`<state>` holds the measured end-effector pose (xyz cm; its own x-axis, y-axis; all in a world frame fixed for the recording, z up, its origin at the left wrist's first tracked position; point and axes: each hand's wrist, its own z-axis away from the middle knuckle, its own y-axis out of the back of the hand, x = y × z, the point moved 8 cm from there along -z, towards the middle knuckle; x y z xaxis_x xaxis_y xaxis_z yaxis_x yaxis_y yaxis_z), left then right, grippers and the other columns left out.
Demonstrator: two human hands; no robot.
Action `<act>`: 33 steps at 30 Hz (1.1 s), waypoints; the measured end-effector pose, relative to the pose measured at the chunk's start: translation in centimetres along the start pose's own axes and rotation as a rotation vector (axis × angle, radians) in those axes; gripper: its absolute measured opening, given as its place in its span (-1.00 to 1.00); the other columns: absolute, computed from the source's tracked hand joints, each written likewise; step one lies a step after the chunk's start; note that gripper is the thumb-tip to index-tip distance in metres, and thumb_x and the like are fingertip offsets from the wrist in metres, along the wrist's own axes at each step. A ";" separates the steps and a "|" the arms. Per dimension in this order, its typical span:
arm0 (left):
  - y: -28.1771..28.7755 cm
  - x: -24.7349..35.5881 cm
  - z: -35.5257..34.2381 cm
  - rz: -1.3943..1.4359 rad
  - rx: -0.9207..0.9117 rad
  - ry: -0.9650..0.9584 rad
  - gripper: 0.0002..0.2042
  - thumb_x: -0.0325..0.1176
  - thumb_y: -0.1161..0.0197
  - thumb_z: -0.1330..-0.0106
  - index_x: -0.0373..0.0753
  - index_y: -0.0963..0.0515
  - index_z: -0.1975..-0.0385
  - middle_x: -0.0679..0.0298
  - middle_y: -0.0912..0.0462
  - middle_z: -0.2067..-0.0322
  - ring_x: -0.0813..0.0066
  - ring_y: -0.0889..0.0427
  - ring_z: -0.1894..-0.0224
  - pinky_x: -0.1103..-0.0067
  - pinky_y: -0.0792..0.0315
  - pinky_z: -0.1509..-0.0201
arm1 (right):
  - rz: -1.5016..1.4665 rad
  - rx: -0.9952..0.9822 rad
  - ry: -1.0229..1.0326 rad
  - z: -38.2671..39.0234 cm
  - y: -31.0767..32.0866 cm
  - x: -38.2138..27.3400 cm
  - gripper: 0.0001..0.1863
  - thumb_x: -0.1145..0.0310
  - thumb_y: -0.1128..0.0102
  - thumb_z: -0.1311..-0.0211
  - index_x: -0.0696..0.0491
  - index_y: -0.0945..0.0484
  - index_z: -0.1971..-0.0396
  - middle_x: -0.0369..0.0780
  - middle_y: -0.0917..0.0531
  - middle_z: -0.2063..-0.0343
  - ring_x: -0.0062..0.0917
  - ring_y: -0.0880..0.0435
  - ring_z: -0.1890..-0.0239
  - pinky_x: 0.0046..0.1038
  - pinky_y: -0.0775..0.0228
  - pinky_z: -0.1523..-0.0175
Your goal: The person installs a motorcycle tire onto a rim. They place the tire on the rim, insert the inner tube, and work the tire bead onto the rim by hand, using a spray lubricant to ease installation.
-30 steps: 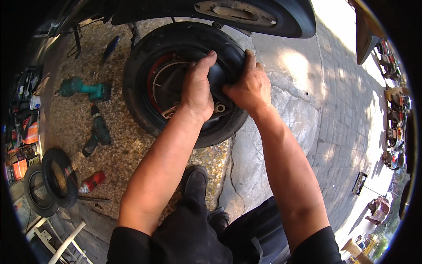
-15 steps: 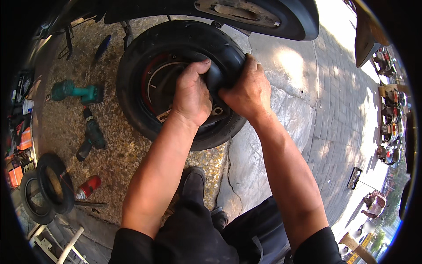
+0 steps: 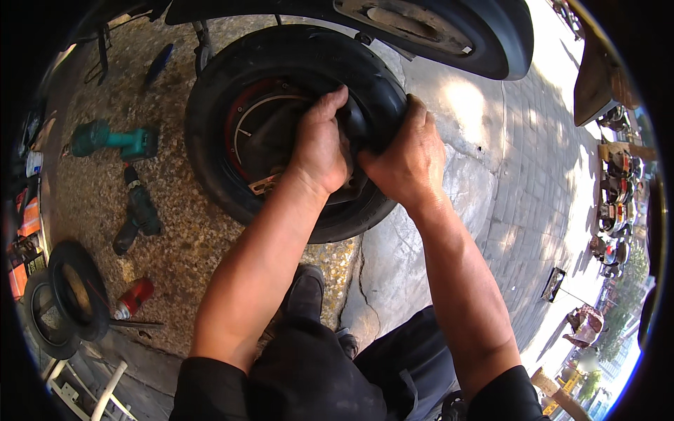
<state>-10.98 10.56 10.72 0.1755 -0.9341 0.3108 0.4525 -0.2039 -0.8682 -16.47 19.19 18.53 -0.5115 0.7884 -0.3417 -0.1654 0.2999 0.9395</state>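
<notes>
A black tyre (image 3: 210,175) on a wheel with a red-edged hub (image 3: 242,116) lies flat on the ground in front of me. My left hand (image 3: 323,144) reaches into its middle and grips the tyre's inner edge on the right, thumb raised; its other fingers are mostly hidden. Close beside it, my right hand (image 3: 407,154) clasps the right sidewall, with the fingers over the outside and the thumb toward the inner edge. Between the hands the black rubber bulges. A small metal bracket (image 3: 263,184) shows on the hub below my left wrist.
Two green cordless power tools (image 3: 119,140) lie left of the wheel. Farther down are a red spray can (image 3: 135,297) and two smaller tyres (image 3: 77,291). A black vehicle part (image 3: 449,35) overhangs the far side. Parked motorbikes (image 3: 618,189) line the right.
My left hand has shifted slightly right across the hub and now covers a round metal hole that showed beside it. Both hands keep their hold on the tyre. The whole view has shifted a little.
</notes>
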 end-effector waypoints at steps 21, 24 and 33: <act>2.8 1.7 0.6 -0.323 0.421 -0.073 -0.91 -0.40 -0.17 -0.39 -0.17 -0.56 0.19 0.27 -0.67 0.20 0.40 -0.67 0.14 0.44 -0.55 0.00 | -0.093 -0.043 -0.028 0.0 0.4 1.2 -0.05 0.23 -0.54 0.19 0.18 -0.28 -0.27 0.13 -0.52 0.00 0.06 -0.54 -0.11 -0.09 -0.48 -0.21; 2.1 2.1 0.6 -0.401 0.325 -0.044 -0.90 -0.40 -0.17 -0.40 -0.14 -0.54 0.15 0.27 -0.67 0.15 0.39 -0.66 0.08 0.44 -0.55 0.00 | -0.096 -0.052 -0.037 0.0 0.1 1.4 -0.04 0.23 -0.54 0.19 0.18 -0.27 -0.28 0.14 -0.51 -0.01 0.06 -0.54 -0.11 -0.10 -0.48 -0.22; 2.7 2.1 -0.9 -0.627 0.310 -0.031 -0.79 -0.47 -0.03 -0.27 -0.26 -0.52 0.15 0.27 -0.55 0.21 0.47 -0.44 0.21 0.44 -0.41 -0.03 | -0.107 -0.055 -0.057 0.1 0.4 1.3 -0.02 0.23 -0.54 0.20 0.17 -0.27 -0.30 0.15 -0.50 -0.03 0.09 -0.54 -0.13 -0.08 -0.47 -0.23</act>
<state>-10.20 7.78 8.69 -0.1773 -0.6576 0.7323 0.7043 -0.6045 -0.3723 -17.06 20.38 18.43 -0.4401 0.7831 -0.4394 -0.2633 0.3553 0.8969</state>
